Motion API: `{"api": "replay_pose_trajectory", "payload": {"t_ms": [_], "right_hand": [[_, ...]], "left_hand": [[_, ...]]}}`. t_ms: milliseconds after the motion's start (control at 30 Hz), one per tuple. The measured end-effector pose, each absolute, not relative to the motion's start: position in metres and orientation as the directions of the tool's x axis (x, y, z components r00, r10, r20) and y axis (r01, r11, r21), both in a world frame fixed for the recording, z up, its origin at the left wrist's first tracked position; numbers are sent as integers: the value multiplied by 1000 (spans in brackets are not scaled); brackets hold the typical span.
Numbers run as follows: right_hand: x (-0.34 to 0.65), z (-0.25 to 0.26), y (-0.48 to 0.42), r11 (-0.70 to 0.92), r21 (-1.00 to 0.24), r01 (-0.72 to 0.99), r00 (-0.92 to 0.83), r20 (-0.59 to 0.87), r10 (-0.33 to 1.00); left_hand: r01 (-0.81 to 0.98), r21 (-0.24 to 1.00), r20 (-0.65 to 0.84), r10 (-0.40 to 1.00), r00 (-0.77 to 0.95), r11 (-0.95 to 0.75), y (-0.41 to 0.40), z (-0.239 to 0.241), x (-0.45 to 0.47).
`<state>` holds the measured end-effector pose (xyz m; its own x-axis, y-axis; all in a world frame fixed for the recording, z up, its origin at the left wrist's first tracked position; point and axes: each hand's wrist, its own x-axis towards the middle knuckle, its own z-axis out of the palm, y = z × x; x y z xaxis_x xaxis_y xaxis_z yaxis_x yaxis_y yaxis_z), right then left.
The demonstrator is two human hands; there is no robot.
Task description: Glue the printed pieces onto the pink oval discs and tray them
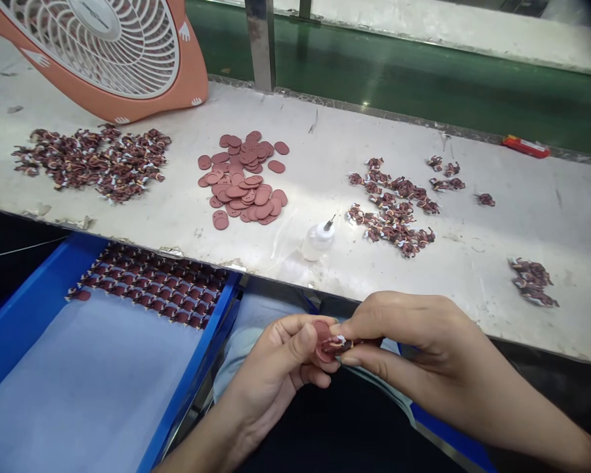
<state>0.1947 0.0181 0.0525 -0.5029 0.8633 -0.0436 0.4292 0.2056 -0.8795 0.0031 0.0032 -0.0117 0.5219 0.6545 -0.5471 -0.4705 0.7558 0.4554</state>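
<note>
My left hand (288, 358) pinches a reddish-brown oval base (321, 332) between thumb and fingers, above my lap. Against that base, my right hand (414, 341) presses a small dark-brown figurine (343, 344) with a white patch, gripped by thumb and index finger. The fingers partly hide the figurine. Just beyond my hands, a clear squeeze bottle (318, 242) with a thin needle tip stands on the bench. More oval bases (249, 190) lie heaped to its left, some showing small holes. Small brown figurines (394, 207) are scattered to its right.
A blue tray (177, 401) at lower left holds rows of figurines on bases (152, 282) over a pale liner. On the white bench (320, 164) are a large figurine pile (96, 161), an orange fan (187, 72) and a red tool (526, 146). A metal post (260, 46) rises behind.
</note>
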Motion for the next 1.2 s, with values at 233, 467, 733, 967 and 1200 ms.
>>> {"api": "replay_pose_trajectory", "payload": {"t_ms": [233, 467, 733, 967, 1200], "right_hand": [[194, 51, 19, 222, -874, 432, -510, -34, 859], [194, 54, 19, 241, -850, 469, -530, -52, 847], [191, 58, 17, 304, -801, 516, -569, -54, 821], [189, 61, 13, 370, -792, 485, -601, 6, 800], [189, 60, 11, 350, -817, 459, -600, 6, 800]], "left_hand": [[-480, 440, -552, 650, 522, 759, 1, -16, 3], [-472, 427, -568, 635, 524, 772, 1, -15, 3], [-494, 415, -588, 640, 495, 764, -2, -13, 5], [-518, 415, -591, 655, 471, 747, -8, -7, 4], [-518, 415, -589, 655, 474, 748, -6, -4, 5]]}}
